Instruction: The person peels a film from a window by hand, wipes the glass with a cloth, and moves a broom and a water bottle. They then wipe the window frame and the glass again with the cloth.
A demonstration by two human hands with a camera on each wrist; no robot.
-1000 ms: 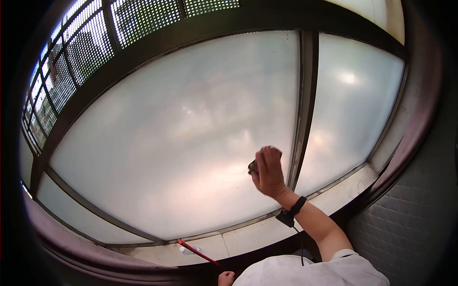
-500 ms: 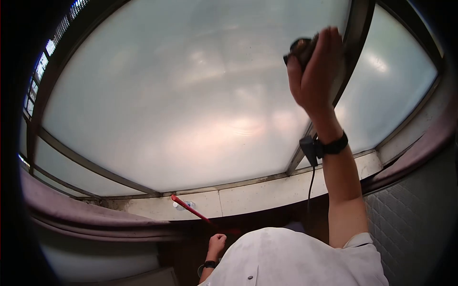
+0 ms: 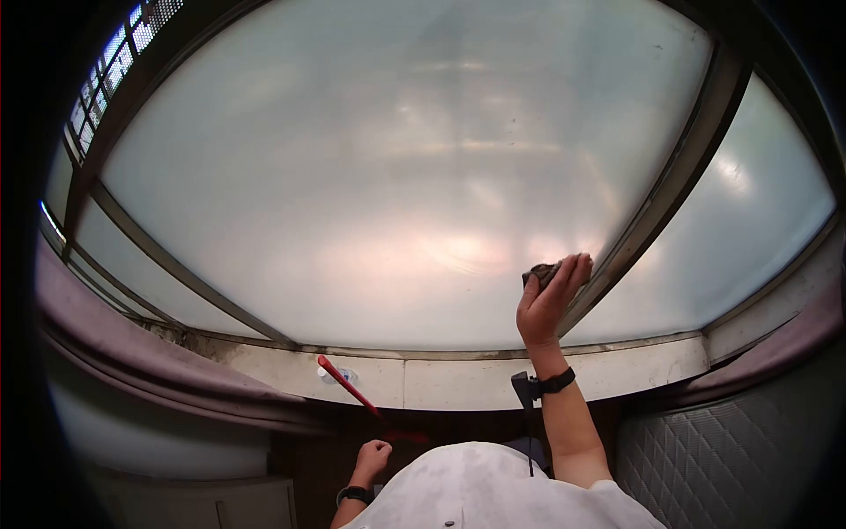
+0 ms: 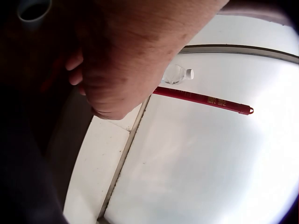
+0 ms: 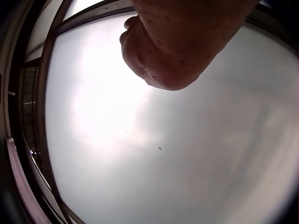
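Observation:
My right hand is raised against the frosted window pane and presses a dark cloth to the glass, just left of the dark upright frame bar. The right wrist view shows only the back of that hand before the pale glass; the cloth is hidden there. Low at my side, my left hand is curled round the end of a thin red stick, which slants up over the sill. The left wrist view shows the left hand with the red stick running out from behind it.
A clear plastic bottle lies on the white tiled sill beside the stick, and the bottle shows in the left wrist view too. A second pane lies right of the bar. A quilted grey wall stands at the right.
My right hand has come down with the cloth from high on the pane to its lower part by the frame bar. The left hand still grips the red stick.

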